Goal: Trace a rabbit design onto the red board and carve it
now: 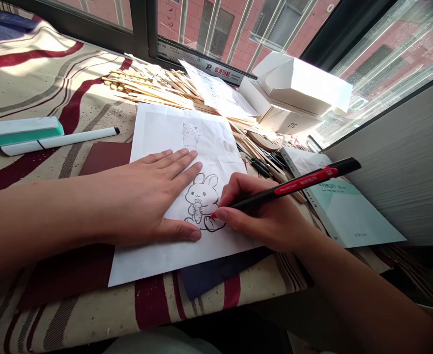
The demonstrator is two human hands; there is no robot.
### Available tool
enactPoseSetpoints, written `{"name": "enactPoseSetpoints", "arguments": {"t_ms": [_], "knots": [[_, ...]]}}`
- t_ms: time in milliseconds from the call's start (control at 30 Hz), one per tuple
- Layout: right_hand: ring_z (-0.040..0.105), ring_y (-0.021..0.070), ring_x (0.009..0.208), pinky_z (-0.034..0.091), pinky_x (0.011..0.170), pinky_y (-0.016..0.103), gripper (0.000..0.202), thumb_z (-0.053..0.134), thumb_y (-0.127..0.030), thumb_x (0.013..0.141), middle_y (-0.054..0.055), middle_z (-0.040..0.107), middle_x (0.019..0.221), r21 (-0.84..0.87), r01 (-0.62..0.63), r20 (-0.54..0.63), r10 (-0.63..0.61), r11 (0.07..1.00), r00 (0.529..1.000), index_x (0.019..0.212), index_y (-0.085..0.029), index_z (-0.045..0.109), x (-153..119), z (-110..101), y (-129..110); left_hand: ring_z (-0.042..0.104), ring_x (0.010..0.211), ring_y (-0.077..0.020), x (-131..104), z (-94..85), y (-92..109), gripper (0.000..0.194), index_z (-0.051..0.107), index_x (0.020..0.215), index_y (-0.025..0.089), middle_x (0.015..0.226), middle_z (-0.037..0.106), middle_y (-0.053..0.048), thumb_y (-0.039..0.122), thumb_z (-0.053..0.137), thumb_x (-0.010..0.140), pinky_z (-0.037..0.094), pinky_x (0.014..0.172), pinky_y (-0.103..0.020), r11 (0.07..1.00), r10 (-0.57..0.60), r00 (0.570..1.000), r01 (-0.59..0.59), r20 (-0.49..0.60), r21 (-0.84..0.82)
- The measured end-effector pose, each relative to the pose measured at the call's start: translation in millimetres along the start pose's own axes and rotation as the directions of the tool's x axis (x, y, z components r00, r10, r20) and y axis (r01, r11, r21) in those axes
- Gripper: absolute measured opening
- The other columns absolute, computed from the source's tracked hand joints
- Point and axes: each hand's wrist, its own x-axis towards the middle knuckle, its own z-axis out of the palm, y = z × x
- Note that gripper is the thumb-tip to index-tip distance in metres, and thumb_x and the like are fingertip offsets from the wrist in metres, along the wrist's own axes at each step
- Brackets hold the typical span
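Observation:
A white sheet of paper (157,260) lies on the table, with a bunny drawing (202,196) holding a carrot and a smaller Pikachu-like sketch (191,133) above it. Flat on the sheet, left of the bunny, rests my left hand (157,191), its fingers spread and holding nothing. My right hand (260,211) grips a black and red pen (297,184), whose red tip meets the lower part of the bunny. The pen slants up to the right. Part of the bunny's right side is hidden behind my right fingers.
Beneath the paper are a dark red sheet (101,160) and a dark blue piece (219,275). A white marker (61,141) and a green-white case (20,132) lie left. Wooden sticks (153,88), a ZTE box (286,98) and a book (352,206) stand behind and right.

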Motion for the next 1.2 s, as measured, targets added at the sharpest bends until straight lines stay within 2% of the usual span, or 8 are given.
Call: {"name": "enactPoseSetpoints", "arguments": {"t_ms": [67,267,467,633,800,1000,1133,1200], "knots": [[0.057,0.0065,0.061,0.046,0.054,0.016,0.024,0.09,-0.012,0.083,-0.004,0.068,0.071,-0.029,0.018,0.002,-0.018,0.999,1.0,0.082,-0.016,0.066,0,0,0,0.004,0.173,-0.0368,0,3.9,-3,0.127,0.014,0.178,0.011,0.184,-0.007,-0.015,0.099,0.028,0.086,0.009,0.139,-0.05,1.0,0.012,1.0,-0.012,-0.011,-0.004],[0.059,0.0067,0.063,0.048,0.056,0.015,0.02,0.086,-0.012,0.086,-0.004,0.069,0.072,-0.096,0.062,0.011,-0.061,0.993,0.998,0.083,-0.016,0.067,0,0,0,0.011,0.173,-0.0364,2,18.4,-11,0.127,0.018,0.178,0.015,0.185,0.0,-0.014,0.103,0.02,0.086,0.007,0.139,-0.045,0.997,0.07,0.984,-0.075,-0.162,-0.023],[0.063,0.0096,0.068,0.05,0.061,0.018,0.019,0.086,-0.015,0.087,0.0,0.073,0.077,-0.12,0.089,0.043,-0.084,0.989,0.995,0.083,-0.016,0.067,-1,-3,-1,0.013,0.172,-0.0391,0,12.0,-8,0.127,0.02,0.177,0.013,0.185,0.002,-0.016,0.102,0.026,0.087,0.01,0.139,-0.048,0.998,0.055,0.991,-0.059,-0.125,-0.028],[0.062,0.0106,0.069,0.05,0.061,0.02,0.024,0.091,-0.018,0.084,0.0,0.073,0.079,-0.075,0.055,0.064,-0.051,0.996,0.997,0.082,-0.016,0.067,1,-4,0,0.013,0.172,-0.0392,-1,9.3,-8,0.125,0.02,0.177,0.013,0.185,0.001,-0.016,0.1,0.028,0.088,0.013,0.138,-0.049,0.998,0.053,0.995,-0.055,-0.089,-0.026],[0.057,0.0088,0.06,0.046,0.054,0.019,0.027,0.092,-0.021,0.084,-0.003,0.067,0.069,0.051,-0.025,0.014,0.024,0.998,1.0,0.082,-0.017,0.065,1,-3,0,0.015,0.172,-0.0388,1,18.5,-12,0.127,0.022,0.177,0.012,0.185,0.003,-0.017,0.102,0.022,0.087,0.012,0.138,-0.048,0.995,0.081,0.981,-0.09,-0.178,-0.039],[0.056,0.0084,0.061,0.044,0.053,0.019,0.026,0.092,-0.02,0.085,-0.003,0.067,0.072,-0.015,0.009,0.013,-0.009,1.0,1.0,0.083,-0.017,0.067,0,-1,-1,0.013,0.172,-0.0369,1,17.2,-11,0.129,0.021,0.177,0.013,0.185,0.003,-0.017,0.104,0.02,0.086,0.011,0.138,-0.048,0.995,0.079,0.982,-0.087,-0.174,-0.04],[0.058,0.009,0.062,0.046,0.055,0.019,0.026,0.092,-0.021,0.085,-0.002,0.069,0.074,-0.055,0.029,0.024,-0.027,0.998,0.999,0.083,-0.017,0.066,0,-1,-1,0.008,0.173,-0.0362,0,9.6,-8,0.126,0.021,0.177,0.012,0.185,0.001,-0.017,0.1,0.028,0.087,0.01,0.139,-0.048,0.998,0.046,0.995,-0.048,-0.083,-0.027],[0.06,0.0098,0.065,0.047,0.057,0.02,0.025,0.092,-0.02,0.085,-0.001,0.071,0.075,-0.07,0.039,0.028,-0.037,0.997,0.999,0.083,-0.017,0.067,-1,-2,-1,0.01,0.173,-0.0359,0,10.6,-8,0.126,0.021,0.177,0.014,0.185,0.002,-0.016,0.101,0.027,0.087,0.01,0.139,-0.047,0.998,0.054,0.993,-0.057,-0.102,-0.026]]}}
